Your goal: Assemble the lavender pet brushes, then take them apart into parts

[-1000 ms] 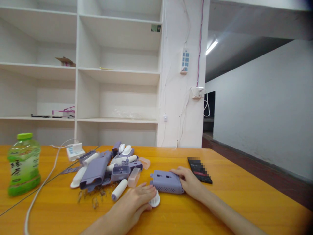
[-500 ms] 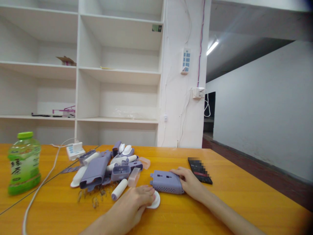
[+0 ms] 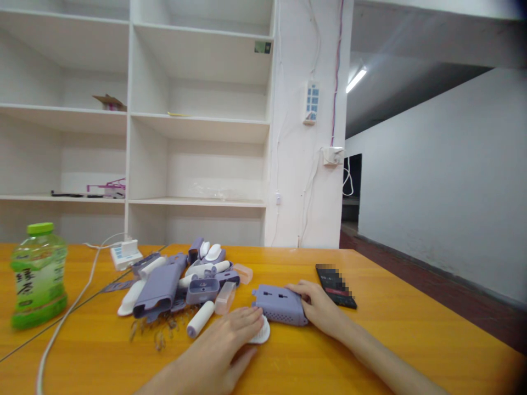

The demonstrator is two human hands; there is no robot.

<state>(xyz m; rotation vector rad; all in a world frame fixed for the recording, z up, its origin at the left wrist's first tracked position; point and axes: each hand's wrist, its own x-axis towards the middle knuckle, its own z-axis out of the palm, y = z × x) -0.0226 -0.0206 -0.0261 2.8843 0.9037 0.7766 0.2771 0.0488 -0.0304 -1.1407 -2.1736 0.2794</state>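
Orange wooden tabletop (image 3: 391,334) with white open shelving (image 3: 197,126) behind it, wall sockets and cables on the white pillar. Landmark: lilac perforated plastic housing (image 3: 280,304), lying flat near table centre. Right hand (image 3: 319,307) rests on the housing's right end, fingers loosely curled over its edge and top, steadying it, not a full grasp. Left hand (image 3: 233,334) lies flat just left of and below the housing, fingers together and stretched over a small white round plastic disc (image 3: 260,332); fingertips cover most of the disc, only its right rim shows. Disc sits on the table touching or nearly touching the housing's lower left corner; cannot tell which.

Change over the last second: the left hand has slid a bit further across the disc and flattened, and the disc has edged closer to the housing; the right hand has not moved. Judgement: the disc is being pressed or dragged rather than lifted, nothing is off the table.

Left of the housing: pile of lilac and white plastic parts (image 3: 181,280), a white cylinder (image 3: 200,319) at its near edge. Far left: green-capped drink bottle (image 3: 38,274), white cable (image 3: 69,312). Right of the housing: dark phone (image 3: 335,285), face up.
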